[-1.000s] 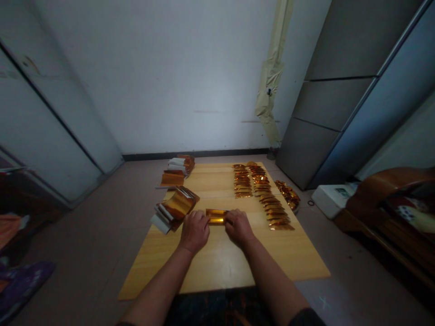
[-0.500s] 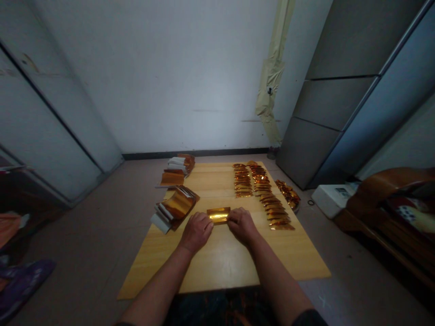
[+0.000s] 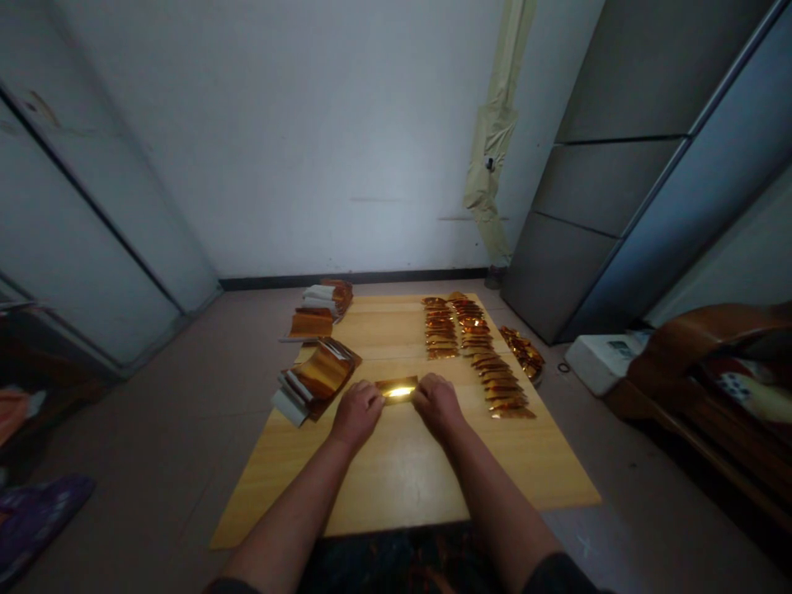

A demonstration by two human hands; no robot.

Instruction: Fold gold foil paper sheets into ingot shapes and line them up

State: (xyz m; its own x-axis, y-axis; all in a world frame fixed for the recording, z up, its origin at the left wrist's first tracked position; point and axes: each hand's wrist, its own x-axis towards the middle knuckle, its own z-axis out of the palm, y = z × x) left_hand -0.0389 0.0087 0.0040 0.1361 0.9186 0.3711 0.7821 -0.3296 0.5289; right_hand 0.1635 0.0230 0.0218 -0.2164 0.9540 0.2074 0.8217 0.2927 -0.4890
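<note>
Between my hands, a shiny gold foil paper [image 3: 398, 390] lies over the wooden board, bent lengthwise into a narrow strip. My left hand [image 3: 359, 412] is closed on its left end, with thumb and fingers pressed together. At the right end, my right hand [image 3: 438, 404] pinches the same paper with curled fingers. Just left of my left hand sits a loose stack of gold foil sheets [image 3: 325, 369] with pale backs. Off to the right, rows of folded gold foil pieces [image 3: 500, 384] overlap one another.
The wooden board [image 3: 414, 487] carries everything. More foil sheets [image 3: 313, 322] lie at its far left edge. Beyond its right edge stands a container heaped with gold pieces [image 3: 523, 353]. A grey refrigerator [image 3: 575, 198], a white box [image 3: 597, 363] and a wooden seat [image 3: 693, 363] stand to the right.
The gold paper showed two bright bands with a fold line; now it shows one bright band and looks narrower. Both hands have stayed at its ends, shifting only slightly.
</note>
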